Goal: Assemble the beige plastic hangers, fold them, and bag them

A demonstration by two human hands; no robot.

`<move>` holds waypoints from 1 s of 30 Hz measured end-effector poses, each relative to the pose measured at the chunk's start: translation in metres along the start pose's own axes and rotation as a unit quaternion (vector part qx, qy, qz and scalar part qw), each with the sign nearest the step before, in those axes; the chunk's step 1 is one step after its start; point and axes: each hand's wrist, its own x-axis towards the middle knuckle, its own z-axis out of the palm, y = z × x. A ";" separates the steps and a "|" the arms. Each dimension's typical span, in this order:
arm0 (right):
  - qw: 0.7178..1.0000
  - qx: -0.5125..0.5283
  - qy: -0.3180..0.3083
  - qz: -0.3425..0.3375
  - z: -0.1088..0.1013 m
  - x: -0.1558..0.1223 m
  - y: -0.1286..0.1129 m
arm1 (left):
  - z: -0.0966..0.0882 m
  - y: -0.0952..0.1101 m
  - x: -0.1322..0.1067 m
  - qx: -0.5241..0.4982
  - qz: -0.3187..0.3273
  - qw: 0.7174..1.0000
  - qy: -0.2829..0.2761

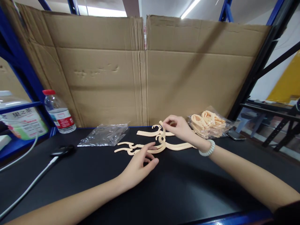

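Observation:
Cream plastic folding clothes hangers lie on the black table, with curved arms and hooks that partly overlap. My right hand (177,126) pinches the upper end of a cream hanger piece (163,133), which stands raised above the others. Low over the hanger arms (156,151) is my left hand (138,164), its fingers apart and slightly curled; whether it touches them is hard to see. Two thin curved ends (123,150) stick out to the left of that hand. Behind, another hanger (147,133) lies partly hidden by my right hand, and a hanger arm (179,146) extends right beneath it.
A clear plastic bag (104,135) lies at left, beside a water bottle (59,114). A bag of cream hangers (207,123) and a phone (236,135) are at right. A black device (62,151) trails a white cable. Cardboard (105,78) walls the back.

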 end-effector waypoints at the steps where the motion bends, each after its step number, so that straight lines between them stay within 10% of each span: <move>1: 0.996 0.085 -0.016 0.004 0.002 -0.006 -0.014 | 0.001 -0.001 0.002 -0.042 -0.027 0.999 0.006; 7: 0.976 0.206 -0.065 0.008 0.013 -0.019 -0.049 | -0.001 0.001 0.006 -0.149 -0.071 0.986 -0.018; 18: 0.977 -0.151 -0.150 -0.018 0.025 -0.003 0.066 | -0.004 -0.002 0.009 -0.253 -0.148 0.956 0.024; 30: 0.992 -0.074 -0.100 0.000 0.025 -0.002 0.072 | -0.005 -0.001 0.008 -0.306 -0.148 0.939 0.055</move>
